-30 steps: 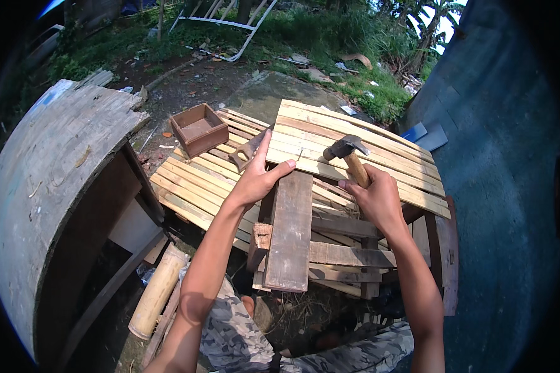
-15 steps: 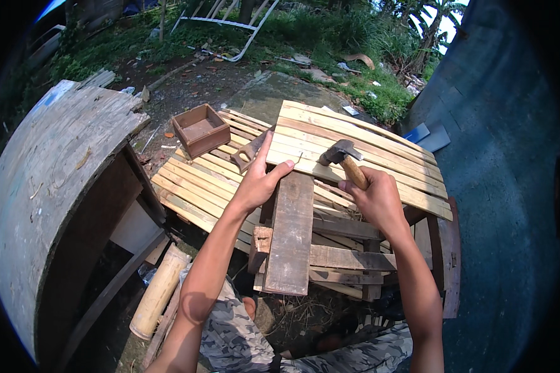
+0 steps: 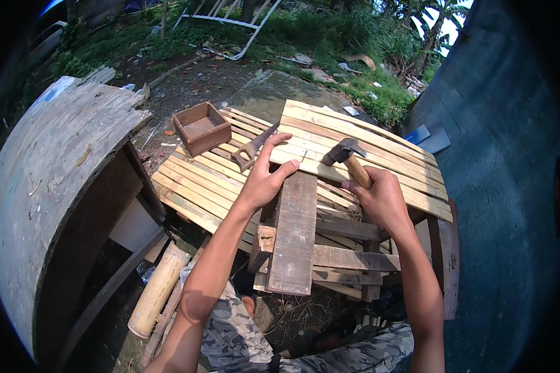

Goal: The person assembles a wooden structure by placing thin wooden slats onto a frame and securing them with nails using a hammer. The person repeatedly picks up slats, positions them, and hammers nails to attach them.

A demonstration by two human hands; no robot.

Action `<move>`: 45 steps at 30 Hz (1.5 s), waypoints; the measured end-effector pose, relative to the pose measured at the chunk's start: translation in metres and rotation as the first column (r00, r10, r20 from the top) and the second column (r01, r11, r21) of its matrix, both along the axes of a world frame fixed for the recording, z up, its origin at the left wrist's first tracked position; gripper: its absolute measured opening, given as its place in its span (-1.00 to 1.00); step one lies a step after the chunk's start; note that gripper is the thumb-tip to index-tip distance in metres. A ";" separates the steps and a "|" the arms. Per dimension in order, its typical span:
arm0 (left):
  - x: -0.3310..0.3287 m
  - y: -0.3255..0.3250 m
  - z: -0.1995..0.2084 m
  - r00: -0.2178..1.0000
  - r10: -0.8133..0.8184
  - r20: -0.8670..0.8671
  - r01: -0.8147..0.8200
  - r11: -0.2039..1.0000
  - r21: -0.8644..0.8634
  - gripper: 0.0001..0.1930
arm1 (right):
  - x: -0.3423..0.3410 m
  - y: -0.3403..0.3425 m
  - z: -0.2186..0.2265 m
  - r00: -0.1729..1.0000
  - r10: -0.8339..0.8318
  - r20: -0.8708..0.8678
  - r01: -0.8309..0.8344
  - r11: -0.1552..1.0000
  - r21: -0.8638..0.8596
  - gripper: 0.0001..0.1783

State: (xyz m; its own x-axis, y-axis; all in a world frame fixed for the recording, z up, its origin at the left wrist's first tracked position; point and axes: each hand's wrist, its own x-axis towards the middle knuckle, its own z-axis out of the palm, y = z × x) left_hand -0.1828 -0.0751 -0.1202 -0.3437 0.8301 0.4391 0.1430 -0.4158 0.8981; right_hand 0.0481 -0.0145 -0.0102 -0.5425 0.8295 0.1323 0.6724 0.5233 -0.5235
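Here, your right hand (image 3: 381, 194) is closed around the handle of a hammer (image 3: 343, 150), its head over the pale slatted panel (image 3: 379, 142); your left hand (image 3: 267, 183), thumb and forefinger spread wide, touches the panel's near-left corner, the thumb just beside an upright nail (image 3: 303, 156). A dark plank (image 3: 294, 242) extends toward you; leftward lie a handsaw (image 3: 259, 142) and wooden box (image 3: 208, 142)

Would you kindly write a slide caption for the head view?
Right hand grips a wooden-handled, dark metal claw hammer above a pale slatted wooden panel; left hand touches its left end.
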 end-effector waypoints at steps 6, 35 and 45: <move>-0.005 -0.002 -0.003 0.999 -0.025 -0.021 0.025 1.000 -0.005 -0.45 | 0.001 0.001 0.000 1.000 0.009 0.014 -0.009 1.000 0.013 -0.66; -0.011 0.009 -0.013 0.995 -0.103 -0.003 0.103 0.991 0.085 -0.57 | -0.026 -0.026 0.052 0.989 0.126 -0.071 -0.115 0.982 0.148 -0.59; -0.007 0.009 -0.013 0.992 -0.118 0.053 0.113 0.990 0.089 -0.58 | -0.030 -0.034 0.048 0.989 0.145 0.006 -0.143 0.970 0.197 -0.71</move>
State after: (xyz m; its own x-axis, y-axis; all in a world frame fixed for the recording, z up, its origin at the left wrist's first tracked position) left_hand -0.1896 -0.0657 -0.1329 -0.2750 0.8257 0.4926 0.0380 -0.5026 0.8637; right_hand 0.0179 -0.0486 0.0382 -0.6525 0.7003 0.2897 0.5787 0.7072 -0.4061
